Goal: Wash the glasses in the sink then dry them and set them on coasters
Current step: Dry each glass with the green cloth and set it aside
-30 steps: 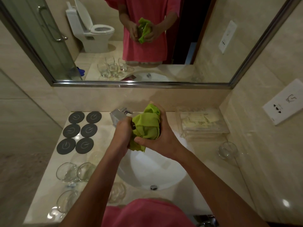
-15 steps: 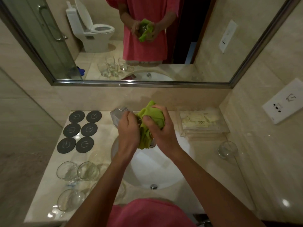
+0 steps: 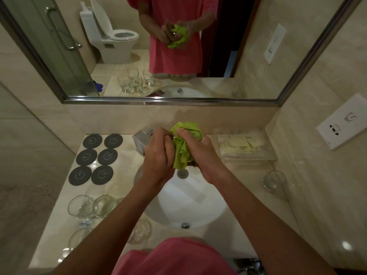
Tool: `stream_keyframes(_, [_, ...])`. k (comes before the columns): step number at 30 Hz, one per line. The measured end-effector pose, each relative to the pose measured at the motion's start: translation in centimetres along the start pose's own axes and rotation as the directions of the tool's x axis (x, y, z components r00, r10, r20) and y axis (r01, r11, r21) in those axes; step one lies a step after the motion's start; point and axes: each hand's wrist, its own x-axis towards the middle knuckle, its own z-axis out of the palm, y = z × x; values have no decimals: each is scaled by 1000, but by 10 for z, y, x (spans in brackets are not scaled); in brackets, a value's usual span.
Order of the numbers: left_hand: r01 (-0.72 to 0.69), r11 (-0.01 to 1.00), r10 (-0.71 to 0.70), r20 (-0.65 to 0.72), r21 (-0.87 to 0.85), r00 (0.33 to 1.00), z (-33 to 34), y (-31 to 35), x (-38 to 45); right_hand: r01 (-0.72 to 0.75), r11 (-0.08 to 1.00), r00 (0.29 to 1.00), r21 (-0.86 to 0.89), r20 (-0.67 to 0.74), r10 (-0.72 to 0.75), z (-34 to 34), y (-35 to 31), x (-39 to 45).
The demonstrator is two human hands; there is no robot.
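Near the front edge of the counter (image 3: 228, 241), on its left side, clear glasses (image 3: 93, 207) stand close together. The white sink (image 3: 190, 205) is set in the middle. Above the sink two hands meet. The left hand (image 3: 158, 155) curls its fingers around a glass (image 3: 172, 136) that is mostly hidden. The right hand (image 3: 200, 153) pinches a green cloth (image 3: 183, 151) bunched against that glass. One more glass (image 3: 275, 180) stands alone near the right edge. Six dark round coasters (image 3: 97, 157) lie in two rows at the back left corner. A clear tray (image 3: 244, 147) of little packets sits at the back right. A big mirror (image 3: 258, 46) hangs on the wall behind.
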Motion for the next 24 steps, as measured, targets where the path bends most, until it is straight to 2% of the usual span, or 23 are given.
stream_keyframes(3, [175, 978, -176, -2, -111, 984, 4, 7, 4, 166, 980, 983, -110, -58, -174, -1, 3, -2])
stream_keyframes(5, [362, 923, -357, 60, -131, 932, 4, 9, 10, 253, 955, 963, -155, -56, -265, -4, 3, -6])
stream_keyframes(6, [502, 857, -489, 127, -114, 863, 5, 9, 15, 298, 937, 950, -182, -39, -310, -5, 5, -8])
stream_keyframes(7, [659, 749, -634, 211, -74, 744, 5, 5, 21, 342, 913, 935, -221, -15, -354, -7, 10, -9])
stream_keyframes(9, [888, 459, -808, 408, -18, 425, 2, 2, 29, 406, 853, 908, -326, 36, -418, -11, 20, -8])
stream_keyframes(10, [941, 337, -814, 493, -32, 308, -1, 3, 31, 431, 824, 895, -368, 60, -442, -13, 23, -7])
stream_keyframes(11, [966, 250, -794, 559, -62, 241, -3, 4, 33, 448, 808, 886, -383, 71, -458, -14, 25, -6])
stream_keyframes(13, [977, 185, -738, 641, -106, 210, -8, 10, 35, 441, 838, 890, -321, 31, -456, -15, 24, -6])
stream_keyframes(15, [972, 215, -704, 673, -99, 224, -13, 17, 36, 371, 917, 923, -150, -54, -382, -13, 21, -5])
stream_keyframes(16, [957, 284, -695, 675, -58, 247, -15, 20, 35, 304, 952, 948, -45, -88, -307, -12, 21, -4])
stream_keyframes(17, [916, 400, -688, 659, -3, 303, -16, 19, 32, 212, 976, 973, 57, -109, -205, -11, 22, -3])
stream_keyframes(18, [822, 568, -656, 625, 40, 423, -16, 17, 27, 109, 985, 990, 137, -109, -94, -11, 23, -1])
stream_keyframes(19, [659, 749, -568, 577, 67, 587, -15, 14, 20, 14, 983, 996, 181, -88, 2, -11, 25, 1])
stream_keyframes(20, [442, 893, -420, 516, 87, 747, -14, 8, 11, -74, 977, 995, 200, -52, 86, -11, 26, 2])
stream_keyframes(21, [204, 971, -238, 464, 124, 853, -14, 1, 4, -157, 967, 987, 200, -3, 161, -13, 27, 2])
stream_keyframes(22, [-5, 985, -70, 428, 172, 901, -14, -5, -2, -231, 953, 973, 194, 57, 224, -13, 26, 1])
stream_keyframes(23, [-140, 969, 48, 399, 204, 916, -14, -12, -5, -284, 938, 957, 197, 114, 266, -14, 24, 0])
stream_keyframes(24, [-194, 956, 106, 358, 221, 928, -13, -16, -8, -312, 927, 946, 208, 156, 283, -13, 22, -2])
